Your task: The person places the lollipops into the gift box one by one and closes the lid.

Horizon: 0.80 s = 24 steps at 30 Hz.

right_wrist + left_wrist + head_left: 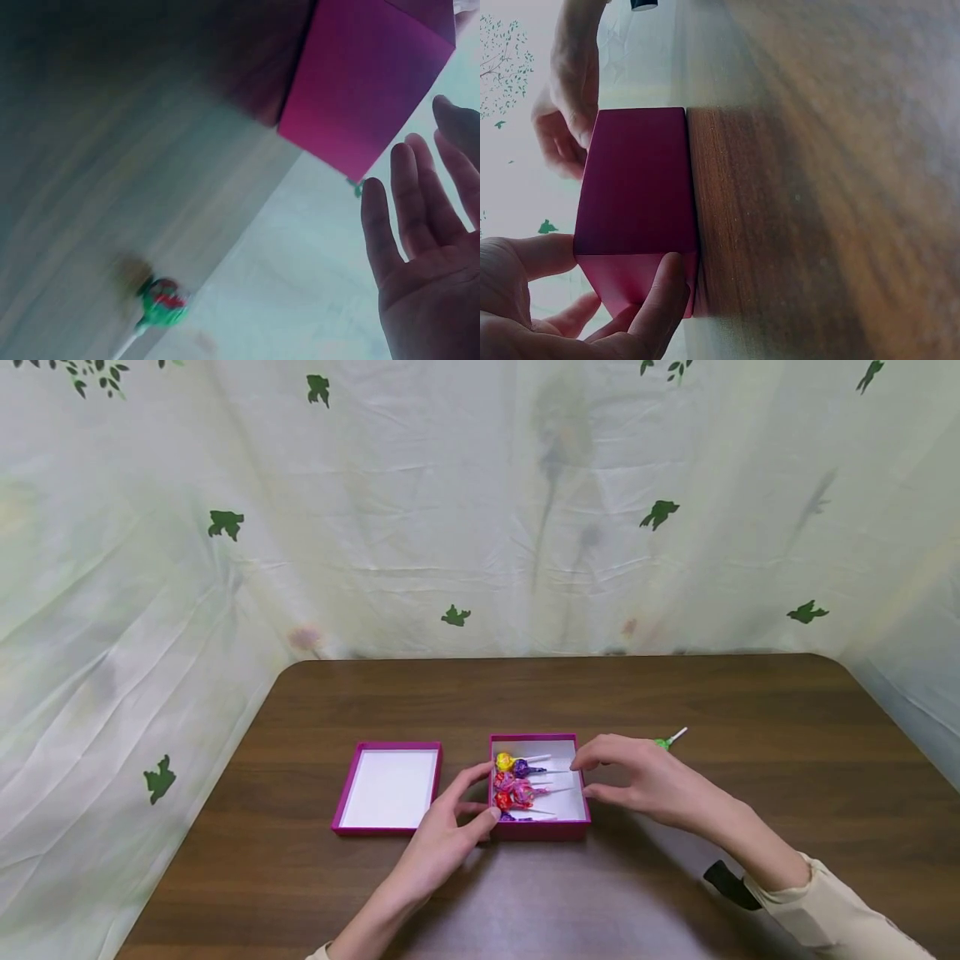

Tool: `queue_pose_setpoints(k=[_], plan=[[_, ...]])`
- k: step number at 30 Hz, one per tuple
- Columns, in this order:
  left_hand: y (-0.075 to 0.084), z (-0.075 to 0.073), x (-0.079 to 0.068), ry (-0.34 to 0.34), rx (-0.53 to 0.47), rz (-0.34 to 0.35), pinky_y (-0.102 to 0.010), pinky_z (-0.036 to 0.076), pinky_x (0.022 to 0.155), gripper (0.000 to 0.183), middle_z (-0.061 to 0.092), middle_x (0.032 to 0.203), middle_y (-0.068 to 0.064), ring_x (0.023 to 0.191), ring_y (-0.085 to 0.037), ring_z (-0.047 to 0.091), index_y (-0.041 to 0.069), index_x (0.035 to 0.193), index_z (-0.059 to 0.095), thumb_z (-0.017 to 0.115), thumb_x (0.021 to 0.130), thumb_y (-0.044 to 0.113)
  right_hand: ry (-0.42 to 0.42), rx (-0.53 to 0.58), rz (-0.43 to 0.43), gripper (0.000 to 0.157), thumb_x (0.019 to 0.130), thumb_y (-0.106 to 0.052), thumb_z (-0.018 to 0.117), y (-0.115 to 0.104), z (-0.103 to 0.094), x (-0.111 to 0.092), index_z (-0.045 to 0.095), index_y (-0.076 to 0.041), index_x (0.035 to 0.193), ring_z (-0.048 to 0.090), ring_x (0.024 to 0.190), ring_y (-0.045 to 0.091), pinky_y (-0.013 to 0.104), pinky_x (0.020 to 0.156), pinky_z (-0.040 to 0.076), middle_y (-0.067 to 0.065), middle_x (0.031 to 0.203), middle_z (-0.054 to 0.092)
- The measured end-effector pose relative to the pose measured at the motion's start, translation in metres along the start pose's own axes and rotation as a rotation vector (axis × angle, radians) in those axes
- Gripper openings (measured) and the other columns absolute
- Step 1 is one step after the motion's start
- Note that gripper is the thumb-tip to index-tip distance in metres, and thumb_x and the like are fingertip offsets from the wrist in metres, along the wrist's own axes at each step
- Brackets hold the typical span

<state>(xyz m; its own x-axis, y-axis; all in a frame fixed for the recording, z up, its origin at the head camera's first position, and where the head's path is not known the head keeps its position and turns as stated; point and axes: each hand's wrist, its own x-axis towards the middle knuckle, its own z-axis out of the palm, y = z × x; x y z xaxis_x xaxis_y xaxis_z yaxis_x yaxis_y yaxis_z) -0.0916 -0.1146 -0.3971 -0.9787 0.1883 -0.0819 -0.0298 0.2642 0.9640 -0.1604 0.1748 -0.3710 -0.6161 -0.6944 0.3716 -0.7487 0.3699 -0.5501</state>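
A magenta box (pixel 540 832) with a white inside stands open-topped on the table. Several wrapped lollipops lie in it, among them a yellow lollipop (pixel 505 762), a purple lollipop (pixel 522 768) and a pink lollipop (pixel 522 791), heads to the left and sticks to the right. My left hand (pixel 442 843) holds the box's left end, its fingers and thumb spread across the corners. At the box's right rim hovers my right hand (pixel 637 781), fingers extended and nothing between them. Behind it, a green lollipop (pixel 163 301) lies on the table, partly hidden in the head view.
A shallow magenta lid (pixel 375 832) with a white inside lies left of the box. The brown wooden table (pixel 315 893) ends at a pale curtain (pixel 375 527) with green leaf prints. A black object (pixel 731 885) is beside my right sleeve.
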Motion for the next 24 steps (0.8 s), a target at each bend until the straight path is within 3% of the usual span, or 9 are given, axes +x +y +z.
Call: queue_pose_setpoints(k=[7,13,19,24], plan=[[0.001,0.002,0.001,-0.005,-0.013,-0.010,-0.037,0.056,0.076,0.054,0.042,0.149,-0.006,0.109,-0.028,0.059,0.023,0.145,0.047,0.065,0.094,0.016,0.021,-0.024,-0.028,0.044,0.076,0.000,0.082,0.008,-0.013,-0.014,0.067,-0.021,0.112,0.064,0.096,0.017,0.036,0.081,0.054,-0.007,0.111,0.066],[0.001,0.003,0.002,-0.007,-0.023,0.000,-0.037,0.056,0.075,0.054,0.044,0.148,-0.008,0.108,-0.029,0.060,0.022,0.145,0.048,0.065,0.094,0.014,0.052,-0.051,-0.003,0.047,0.077,0.002,0.081,0.020,-0.022,-0.023,0.066,-0.022,0.114,0.063,0.099,0.015,0.034,0.081,0.053,-0.006,0.117,0.062],[0.000,0.002,0.002,-0.012,-0.013,-0.020,-0.037,0.056,0.076,0.054,0.045,0.146,-0.006,0.107,-0.027,0.060,0.023,0.144,0.048,0.065,0.094,0.015,0.054,-0.094,0.076,0.047,0.077,0.002,0.081,0.035,-0.030,-0.030,0.066,-0.022,0.114,0.061,0.094,0.014,0.032,0.075,0.052,-0.007,0.116,0.062],[0.001,0.001,0.001,-0.009,-0.004,-0.028,-0.037,0.056,0.077,0.054,0.043,0.147,-0.004,0.108,-0.027,0.060,0.025,0.144,0.048,0.065,0.095,0.016,0.005,-0.148,0.189,0.045,0.078,0.004,0.078,0.042,-0.041,-0.039,0.067,-0.018,0.115,0.059,0.104,0.018,0.039,0.082,0.051,-0.010,0.116,0.062]])
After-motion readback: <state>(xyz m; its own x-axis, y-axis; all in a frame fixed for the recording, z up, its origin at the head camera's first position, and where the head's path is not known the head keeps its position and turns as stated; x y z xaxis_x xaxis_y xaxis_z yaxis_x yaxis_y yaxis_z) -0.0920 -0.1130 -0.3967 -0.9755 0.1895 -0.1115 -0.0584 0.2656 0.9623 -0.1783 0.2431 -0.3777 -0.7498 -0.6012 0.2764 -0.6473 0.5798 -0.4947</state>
